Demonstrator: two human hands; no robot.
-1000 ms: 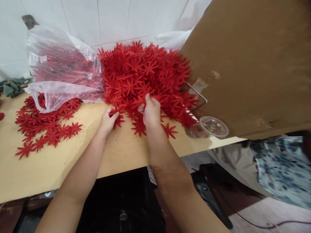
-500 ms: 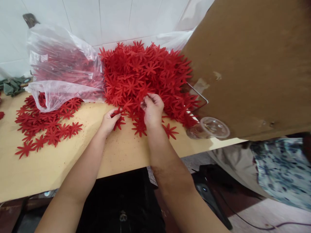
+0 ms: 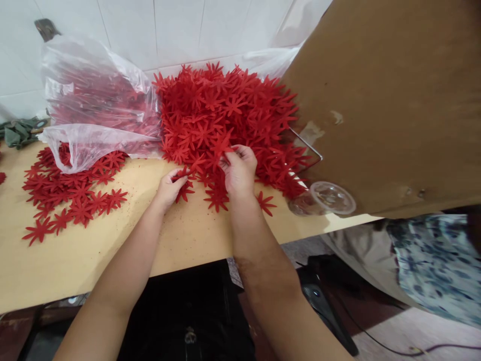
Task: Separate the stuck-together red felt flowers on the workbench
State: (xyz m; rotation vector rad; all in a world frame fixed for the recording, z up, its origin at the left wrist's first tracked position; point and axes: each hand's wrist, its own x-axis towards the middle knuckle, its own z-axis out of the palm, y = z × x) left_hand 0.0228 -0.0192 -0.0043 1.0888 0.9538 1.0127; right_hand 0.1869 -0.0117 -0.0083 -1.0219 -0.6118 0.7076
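A big heap of red flower-shaped cutouts [image 3: 221,110] with narrow petals lies against the wall. At its front edge, my right hand [image 3: 240,168] pinches one red flower cutout [image 3: 223,145] between thumb and fingers. My left hand [image 3: 171,188], lower and to the left, is closed around red flower cutouts [image 3: 184,190]; how many it holds I cannot tell. Between and beside the hands, loose cutouts lie on the tabletop [image 3: 184,240], among them a single red flower [image 3: 265,203] right of my right wrist.
A clear plastic bag [image 3: 101,100] of red cutouts sits at the back left, with a spread pile [image 3: 80,193] before it. Cardboard [image 3: 391,110] rises at the right behind a clear plastic cup [image 3: 330,198]. Dark green pieces [image 3: 18,133] lie far left. Patterned cloth [image 3: 436,265] shows lower right.
My right hand has shifted slightly right and now shows a red flower raised at its fingertips. The left hand stays almost in place.
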